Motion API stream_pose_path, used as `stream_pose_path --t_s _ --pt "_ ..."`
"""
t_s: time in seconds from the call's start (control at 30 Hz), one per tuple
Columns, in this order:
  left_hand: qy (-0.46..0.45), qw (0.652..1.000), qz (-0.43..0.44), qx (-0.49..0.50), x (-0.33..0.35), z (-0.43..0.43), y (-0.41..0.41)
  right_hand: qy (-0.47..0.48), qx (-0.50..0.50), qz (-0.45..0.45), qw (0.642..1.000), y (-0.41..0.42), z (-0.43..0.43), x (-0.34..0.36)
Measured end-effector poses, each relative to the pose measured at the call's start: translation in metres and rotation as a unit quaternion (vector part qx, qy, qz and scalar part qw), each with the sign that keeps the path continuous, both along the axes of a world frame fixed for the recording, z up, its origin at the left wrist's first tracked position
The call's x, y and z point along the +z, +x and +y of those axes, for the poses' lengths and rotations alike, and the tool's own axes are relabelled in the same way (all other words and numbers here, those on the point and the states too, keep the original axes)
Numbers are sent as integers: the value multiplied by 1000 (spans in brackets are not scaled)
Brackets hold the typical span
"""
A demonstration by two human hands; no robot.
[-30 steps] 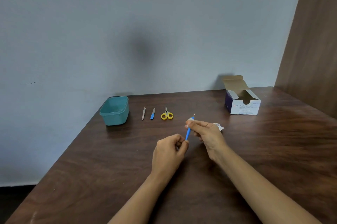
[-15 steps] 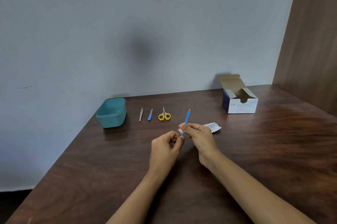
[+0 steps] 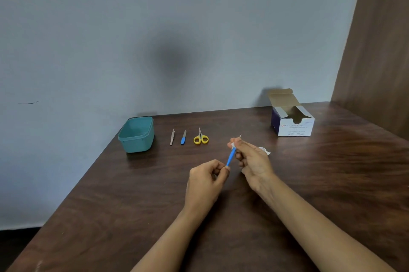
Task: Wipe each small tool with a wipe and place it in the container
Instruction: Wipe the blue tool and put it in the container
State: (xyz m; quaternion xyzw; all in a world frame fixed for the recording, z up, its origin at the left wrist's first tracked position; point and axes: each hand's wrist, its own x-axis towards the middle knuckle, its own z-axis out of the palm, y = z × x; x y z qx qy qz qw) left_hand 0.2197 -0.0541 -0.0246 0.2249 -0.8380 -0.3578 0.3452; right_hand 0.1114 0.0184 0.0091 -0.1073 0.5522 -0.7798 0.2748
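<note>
My left hand point(image 3: 205, 180) pinches the lower end of a thin blue-handled tool point(image 3: 230, 157), which slants up to the right above the table. My right hand point(image 3: 251, 160) is closed around the tool's upper part with a white wipe point(image 3: 232, 144) between its fingers; the metal tip pokes out beyond them. On the table farther back lie metal tweezers point(image 3: 172, 136), a small blue-handled blade point(image 3: 183, 137) and yellow-handled scissors point(image 3: 201, 138) in a row. The teal container point(image 3: 136, 134) stands to their left and looks empty.
An open white and blue box of alcohol swabs point(image 3: 292, 121) stands at the back right. A torn white wrapper point(image 3: 264, 150) lies on the dark wooden table point(image 3: 332, 172) behind my right hand. A grey wall runs behind and along the left; a brown panel stands at right.
My right hand with the wipe slid from the tool's lower end near my left hand up the handle toward the tip. The left hand kept its hold.
</note>
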Motion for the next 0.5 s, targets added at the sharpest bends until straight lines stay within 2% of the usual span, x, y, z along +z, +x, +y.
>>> stream_pose_path --t_s 0.17,0.5 --pt "-4 1000 -4 -8 2 3 0 -9 -50 7 999 0 2 2" --pt "-27 999 -6 16 -1 1 1 29 26 97 995 14 -4 -7"
